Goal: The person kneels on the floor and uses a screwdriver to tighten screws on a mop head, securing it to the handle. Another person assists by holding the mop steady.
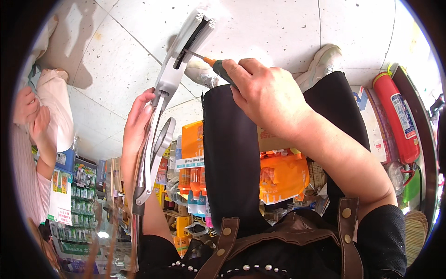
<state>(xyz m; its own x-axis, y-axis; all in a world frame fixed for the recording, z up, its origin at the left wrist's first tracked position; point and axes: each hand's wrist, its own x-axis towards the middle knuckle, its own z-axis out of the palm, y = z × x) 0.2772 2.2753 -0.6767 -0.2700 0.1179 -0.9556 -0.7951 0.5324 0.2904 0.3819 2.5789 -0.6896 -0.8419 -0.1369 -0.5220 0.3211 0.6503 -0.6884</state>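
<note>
My left hand [137,123] grips the middle of a long grey metal and plastic device [163,88] that stands tilted, its wide head [195,30] pointing up and away. My right hand [265,90] is closed on a screwdriver with an orange and dark handle [217,65]. The thin metal tip [193,54] touches the device just under its head. A round silver part [165,135] sits on the device near my left palm. My legs in black trousers [232,158] lie beneath both hands.
White tiled floor [260,23] spreads ahead. Orange packages [283,176] and bottles [195,181] crowd below my knees. A red fire extinguisher [397,116] lies at right. Another person in light clothes [42,121] sits at left beside a rack of small green packs [81,200].
</note>
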